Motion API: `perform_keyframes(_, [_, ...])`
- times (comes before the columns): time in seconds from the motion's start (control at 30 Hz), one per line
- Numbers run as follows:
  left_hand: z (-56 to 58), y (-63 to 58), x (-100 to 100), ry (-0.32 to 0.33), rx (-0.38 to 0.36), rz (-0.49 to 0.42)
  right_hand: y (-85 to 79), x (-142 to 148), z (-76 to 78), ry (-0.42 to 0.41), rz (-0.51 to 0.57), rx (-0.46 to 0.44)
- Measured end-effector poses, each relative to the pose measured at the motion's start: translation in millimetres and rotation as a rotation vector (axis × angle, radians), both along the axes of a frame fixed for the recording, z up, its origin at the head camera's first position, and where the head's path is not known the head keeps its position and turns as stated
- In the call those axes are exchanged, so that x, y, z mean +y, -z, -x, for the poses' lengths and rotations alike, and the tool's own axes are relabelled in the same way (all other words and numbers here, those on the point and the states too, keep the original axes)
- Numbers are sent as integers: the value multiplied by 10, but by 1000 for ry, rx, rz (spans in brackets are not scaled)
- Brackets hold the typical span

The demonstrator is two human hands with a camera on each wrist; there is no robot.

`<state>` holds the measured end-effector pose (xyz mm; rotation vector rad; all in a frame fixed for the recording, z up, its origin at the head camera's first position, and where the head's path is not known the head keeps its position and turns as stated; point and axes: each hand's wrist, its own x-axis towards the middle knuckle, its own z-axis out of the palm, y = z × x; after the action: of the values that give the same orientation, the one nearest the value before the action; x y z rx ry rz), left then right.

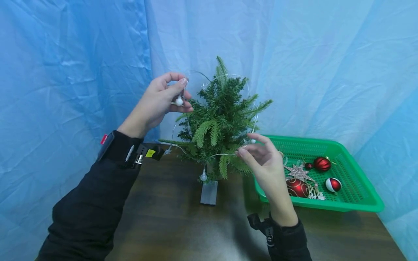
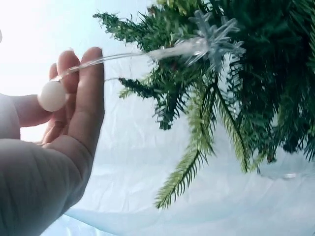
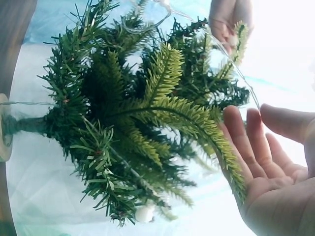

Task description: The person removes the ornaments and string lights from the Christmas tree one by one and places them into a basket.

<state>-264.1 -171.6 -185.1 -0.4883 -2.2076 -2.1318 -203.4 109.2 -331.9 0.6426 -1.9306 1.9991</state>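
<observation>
Head view — left hand (image 1: 159, 97) pinches string lights (image 1: 179, 101) — red tag (image 1: 103, 139) illegible.

Light blue curtains (image 1: 310, 54) at the back. On the brown table (image 1: 163, 221), a green basket (image 1: 365, 206); inside it, a glittery star (image 1: 298, 172), a large red ball (image 1: 296, 187), a ribbed red ball (image 1: 322, 164), a tiny red ball (image 1: 308, 166) and a red-and-white ball (image 1: 333, 185).

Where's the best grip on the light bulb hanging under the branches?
Likely a pinch on the sides of the round bulb, coming from the near side: it hangs below the lower branches, uncovered in the head view, while foliage crowds it above.
</observation>
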Motion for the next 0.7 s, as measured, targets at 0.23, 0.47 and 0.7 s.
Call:
perform_keyframes(0.23, [-38, -31, 23, -111, 81, 354, 11, 5, 7, 7, -35, -2])
perform_keyframes(0.47, [-69, -162, 164, -204, 221, 685, 4, 15, 0, -11, -27, -13])
perform_keyframes(0.7, [9, -336, 289, -246, 241, 706, -92, 203, 41, 26, 119, -41])
